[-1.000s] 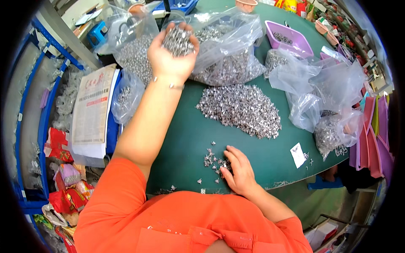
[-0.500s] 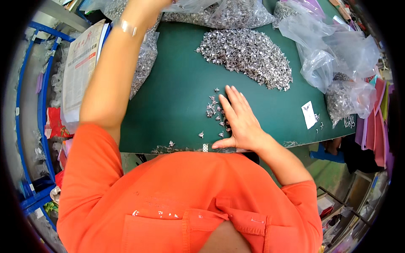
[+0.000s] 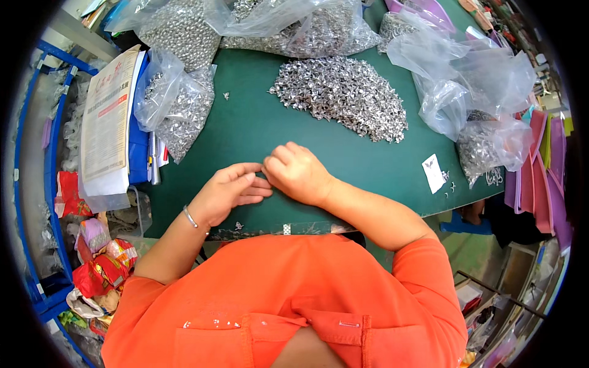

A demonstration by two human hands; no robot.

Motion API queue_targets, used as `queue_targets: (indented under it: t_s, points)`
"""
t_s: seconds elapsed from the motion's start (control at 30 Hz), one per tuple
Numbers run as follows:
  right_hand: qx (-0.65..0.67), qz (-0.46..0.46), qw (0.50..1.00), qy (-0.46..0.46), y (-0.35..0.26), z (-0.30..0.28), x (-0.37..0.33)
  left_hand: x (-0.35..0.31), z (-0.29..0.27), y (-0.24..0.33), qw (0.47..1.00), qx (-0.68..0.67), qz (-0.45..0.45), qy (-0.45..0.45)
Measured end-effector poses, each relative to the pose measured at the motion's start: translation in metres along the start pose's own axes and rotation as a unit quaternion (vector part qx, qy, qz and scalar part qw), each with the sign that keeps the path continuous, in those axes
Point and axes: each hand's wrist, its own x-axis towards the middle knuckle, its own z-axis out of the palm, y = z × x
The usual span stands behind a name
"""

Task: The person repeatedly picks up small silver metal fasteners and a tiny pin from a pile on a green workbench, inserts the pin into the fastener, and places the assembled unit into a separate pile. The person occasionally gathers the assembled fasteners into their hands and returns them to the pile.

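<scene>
My left hand [image 3: 228,191] is near the table's front edge, its fingers stretched toward my right hand and slightly cupped. The inside of its palm is hidden. Close against its fingertips, my right hand [image 3: 299,174] is curled into a loose fist; whatever it may hold is out of sight. Beyond them, a broad heap of small silvery metal pieces [image 3: 340,95] lies on the green tabletop [image 3: 245,122]. One loose metal piece [image 3: 226,96] sits to the left of the heap, and another metal piece [image 3: 239,226] rests by the front edge.
Clear plastic bags of metal parts [image 3: 178,116] stand at the left and along the back. To the right are another part-filled bag [image 3: 481,147] and a small white card [image 3: 433,173]. A newspaper [image 3: 110,116] hangs over the left side, beside blue shelving [image 3: 52,147].
My left hand has come back from the far bags to my right hand. The right hand has curled from flat and moved left. The scattered pieces beside it no longer show. The view has shifted.
</scene>
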Motion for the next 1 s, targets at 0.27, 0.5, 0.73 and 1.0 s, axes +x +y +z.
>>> queue_targets:
  t_s: [0.27, 0.5, 0.73, 1.0]
  points:
    - [0.16, 0.047, 0.98, 0.112, -0.026, -0.018, 0.016, 0.06, 0.03, -0.03, 0.855, -0.507, -0.014, -0.106]
    - [0.112, 0.209, 0.968, 0.079, 0.021, -0.073, -0.014, 0.063, 0.011, 0.03, 0.857, -0.51, -0.062, -0.044]
    - [-0.003, 0.13, 0.987, -0.089, 0.006, -0.058, -0.034, 0.119, 0.016, 0.235, 0.87, -0.254, 0.405, 0.12]
    - [0.008, -0.004, 0.99, 0.14, 0.027, -0.125, 0.057, 0.149, -0.021, 0.269, 0.845, 0.217, 0.438, 0.219]
